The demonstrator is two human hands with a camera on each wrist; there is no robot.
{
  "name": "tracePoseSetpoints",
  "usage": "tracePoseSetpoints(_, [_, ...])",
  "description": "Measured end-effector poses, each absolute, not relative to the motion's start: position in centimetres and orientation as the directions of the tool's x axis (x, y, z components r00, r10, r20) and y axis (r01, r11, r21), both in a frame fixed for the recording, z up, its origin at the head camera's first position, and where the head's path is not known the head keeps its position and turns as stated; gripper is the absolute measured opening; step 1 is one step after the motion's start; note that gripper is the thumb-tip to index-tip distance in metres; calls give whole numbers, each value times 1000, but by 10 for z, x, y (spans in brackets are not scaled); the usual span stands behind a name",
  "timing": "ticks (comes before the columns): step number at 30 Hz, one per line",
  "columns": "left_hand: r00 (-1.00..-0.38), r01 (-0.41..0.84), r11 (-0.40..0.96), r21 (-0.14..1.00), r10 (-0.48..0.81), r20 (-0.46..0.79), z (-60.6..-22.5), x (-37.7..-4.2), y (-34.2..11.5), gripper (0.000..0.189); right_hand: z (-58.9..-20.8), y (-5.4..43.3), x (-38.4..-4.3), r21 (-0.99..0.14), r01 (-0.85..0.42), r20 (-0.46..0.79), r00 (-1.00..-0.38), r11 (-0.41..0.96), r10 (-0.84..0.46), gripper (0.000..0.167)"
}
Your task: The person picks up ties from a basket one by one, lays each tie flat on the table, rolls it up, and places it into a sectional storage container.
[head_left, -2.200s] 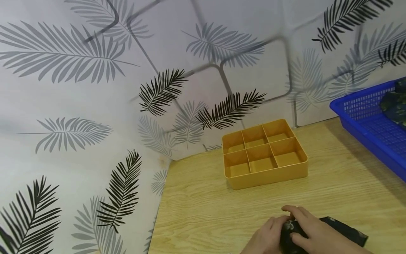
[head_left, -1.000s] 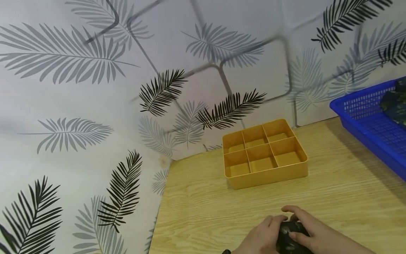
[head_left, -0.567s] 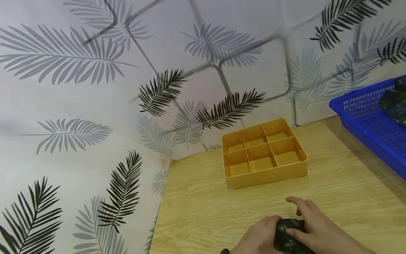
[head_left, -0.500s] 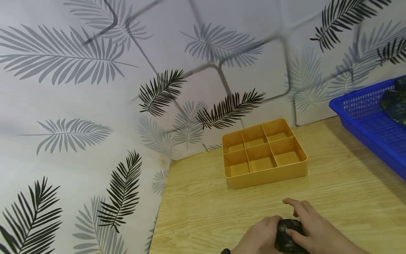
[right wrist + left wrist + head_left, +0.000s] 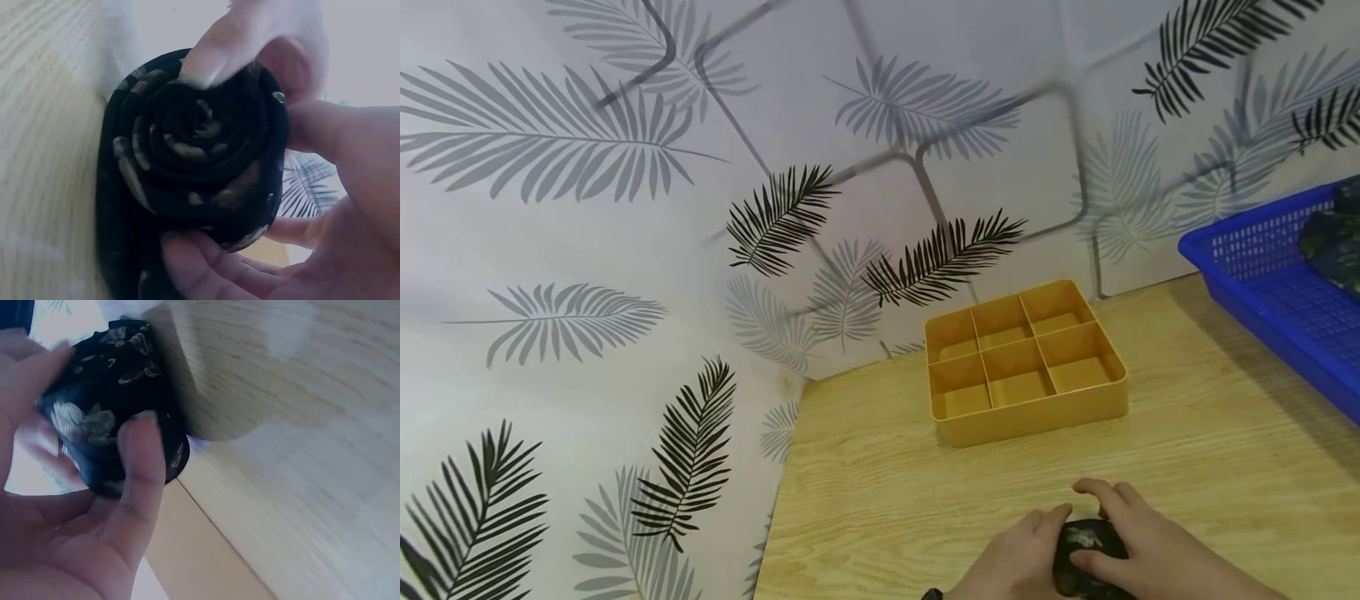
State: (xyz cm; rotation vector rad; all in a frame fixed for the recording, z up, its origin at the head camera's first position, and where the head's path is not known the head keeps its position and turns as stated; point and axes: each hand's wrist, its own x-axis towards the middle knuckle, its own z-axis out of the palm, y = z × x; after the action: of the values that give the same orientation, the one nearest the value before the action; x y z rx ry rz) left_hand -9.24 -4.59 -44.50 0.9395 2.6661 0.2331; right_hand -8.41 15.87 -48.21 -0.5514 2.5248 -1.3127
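Note:
A dark cloth (image 5: 1084, 533) with a pale floral pattern is rolled into a thick bundle low in the head view, between both hands. My left hand (image 5: 1017, 557) grips its left side; the left wrist view shows a fingertip (image 5: 142, 447) pressed on the roll (image 5: 94, 394). From the right, my right hand (image 5: 1161, 546) holds the bundle with its thumb across the front and index finger bent above it. In the right wrist view the spiral end of the roll (image 5: 187, 156) faces the camera, fingers wrap round it, and a loose layer hangs down along the wood.
A yellow box (image 5: 1033, 411) with several compartments stands on the wooden table (image 5: 865, 467) beyond the hands. At the right is a blue mesh basket (image 5: 1270, 312) holding dark patterned fabric (image 5: 1333, 246). A leaf-patterned wall (image 5: 625, 250) borders the table at left and back.
A flat end of the cloth stretched out to the right of the right hand earlier; it no longer shows there, and the cloth is a compact roll. The right index finger lifted, then lowered slightly.

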Motion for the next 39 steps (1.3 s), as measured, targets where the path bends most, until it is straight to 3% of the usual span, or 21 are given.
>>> tracePoseSetpoints(5, [-753,95,719,689,504,-423,-448,-99,-55,77,-483,172,-89,-870,-175,-91,-862,461,-498,69])
tracePoseSetpoints(9, [-735,-113,650,752,455,-503,-460,-105,-65,74,-483,177,-91,-884,-171,-97,-845,436,-527,66])
tracePoseSetpoints(19, [-712,-278,445,852,500,-493,-456,-107,-73,48,-488,181,-94,-921,-205,-42,-793,331,-608,64])
tracePoseSetpoints(24, [-744,-282,423,861,470,-474,-453,-104,-71,50,-491,183,-96,-959,-139,-64,-744,247,-665,65])
tracePoseSetpoints(30, [-738,-250,402,881,510,-442,-454,-102,-70,37,-493,183,-93,-956,-243,60,-707,163,-704,65])
tracePoseSetpoints(35, [-699,-274,365,890,560,-445,-456,-100,-70,29,-488,179,-88,-889,-304,20,-774,344,-633,66])
tracePoseSetpoints(39, [-701,-303,402,864,520,-488,-458,-99,-66,27,-480,175,-85,-814,-236,-83,-857,530,-508,71])
